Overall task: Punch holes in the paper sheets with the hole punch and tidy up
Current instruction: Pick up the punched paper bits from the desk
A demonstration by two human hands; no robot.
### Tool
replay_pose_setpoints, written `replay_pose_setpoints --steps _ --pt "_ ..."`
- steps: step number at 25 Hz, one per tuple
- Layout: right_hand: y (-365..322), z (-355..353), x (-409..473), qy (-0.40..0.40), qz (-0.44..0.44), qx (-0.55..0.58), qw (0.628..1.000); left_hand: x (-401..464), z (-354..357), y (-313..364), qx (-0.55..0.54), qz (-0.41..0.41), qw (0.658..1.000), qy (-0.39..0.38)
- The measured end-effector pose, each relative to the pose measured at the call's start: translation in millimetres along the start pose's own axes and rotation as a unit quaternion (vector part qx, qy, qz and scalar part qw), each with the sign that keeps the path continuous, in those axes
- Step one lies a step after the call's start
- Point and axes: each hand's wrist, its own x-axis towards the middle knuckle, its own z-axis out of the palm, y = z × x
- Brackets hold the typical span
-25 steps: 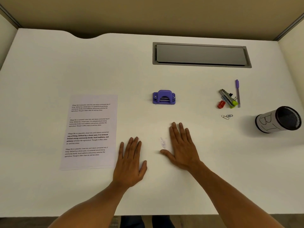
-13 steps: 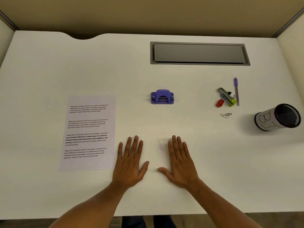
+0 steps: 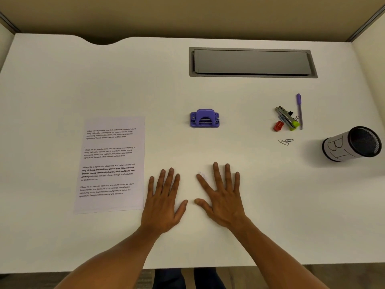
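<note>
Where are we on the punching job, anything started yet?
Nothing looks done. The printed sheets lie apart from the purple hole punch. Left hand and right hand rest flat on the desk, holding nothing. Punching and tidying the stapler, pen and paper clips remain.

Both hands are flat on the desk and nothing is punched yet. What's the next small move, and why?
Probably slide the left hand onto the printed paper sheets just beside it and draw them toward the purple hole punch. Both hands are empty, the right hand too, and the punch sits untouched ahead.
</note>
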Motion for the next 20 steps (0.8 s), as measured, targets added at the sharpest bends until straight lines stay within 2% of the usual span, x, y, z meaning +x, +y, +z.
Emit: replay_pose_setpoints --steps 3,8,14,20 --pt "11 0 -4 0.008 -0.003 0.005 1.000 -1 -1 1 0.001 -0.002 1.000 0.002" --pt "12 6 -28 0.000 0.102 0.011 0.995 -1 -3 2 0.000 -0.004 1.000 0.002" --pt "-16 -7 23 -0.012 0.058 0.013 0.998 0 -3 2 0.004 -0.007 1.000 0.002" --pt "12 -14 41 -0.018 -0.025 0.027 0.999 -1 -4 2 0.006 -0.007 1.000 -0.002"
